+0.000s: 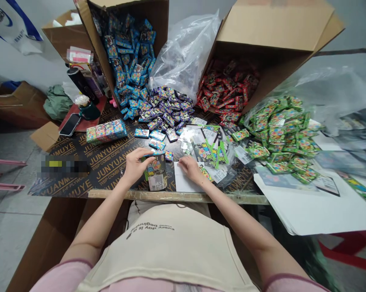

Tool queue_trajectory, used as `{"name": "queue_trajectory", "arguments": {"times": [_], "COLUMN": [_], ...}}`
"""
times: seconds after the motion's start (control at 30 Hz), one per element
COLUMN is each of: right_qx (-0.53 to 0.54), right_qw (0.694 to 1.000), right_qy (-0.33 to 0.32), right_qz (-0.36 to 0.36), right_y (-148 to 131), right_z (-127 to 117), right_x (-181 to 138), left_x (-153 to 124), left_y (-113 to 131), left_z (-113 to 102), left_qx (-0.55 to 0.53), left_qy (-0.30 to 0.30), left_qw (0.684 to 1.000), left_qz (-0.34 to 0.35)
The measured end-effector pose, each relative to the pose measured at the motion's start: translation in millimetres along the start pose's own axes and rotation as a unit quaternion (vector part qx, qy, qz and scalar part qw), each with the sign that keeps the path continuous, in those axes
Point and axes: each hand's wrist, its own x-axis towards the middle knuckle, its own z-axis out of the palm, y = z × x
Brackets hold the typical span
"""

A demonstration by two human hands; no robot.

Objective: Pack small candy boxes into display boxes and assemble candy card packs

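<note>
My left hand is closed on a clear printed bag near the table's front edge, with a small blue packet pinched at the bag's mouth. My right hand rests with curled fingers on a white card beside the bag, touching a small packet I cannot make out. Loose blue packets lie just beyond my hands, and a heap of clear printed bags sits to the right of them.
Tipped cardboard boxes spill blue packets and red packets. Purple packets are heaped in the middle, green packets on the right. A packed bundle, a phone and a cup sit left. White sheets overhang at right.
</note>
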Motion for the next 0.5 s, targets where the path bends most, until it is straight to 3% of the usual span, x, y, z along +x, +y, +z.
{"name": "queue_trajectory", "arguments": {"times": [0.17, 0.3, 0.4, 0.5], "right_qx": [0.129, 0.281, 0.271, 0.285], "right_qw": [0.988, 0.943, 0.951, 0.955], "right_qy": [0.000, 0.045, 0.083, 0.070], "right_qz": [0.082, 0.173, 0.126, 0.042], "right_y": [4.3, -0.5, -24.4, -63.4], "right_z": [-7.4, -16.1, -17.5, -14.6], "right_x": [6.2, 15.3, 20.6, 24.1], "left_x": [4.3, 6.9, 6.1, 3.7], "left_y": [9.5, 11.2, 11.2, 12.8], "left_z": [4.0, 9.8, 13.2, 14.5], "left_qx": [0.014, 0.018, 0.014, 0.013], "left_qy": [-0.001, 0.002, 0.000, -0.003], "left_qw": [1.000, 1.000, 1.000, 1.000], "left_qz": [0.003, 0.005, 0.012, 0.015]}}
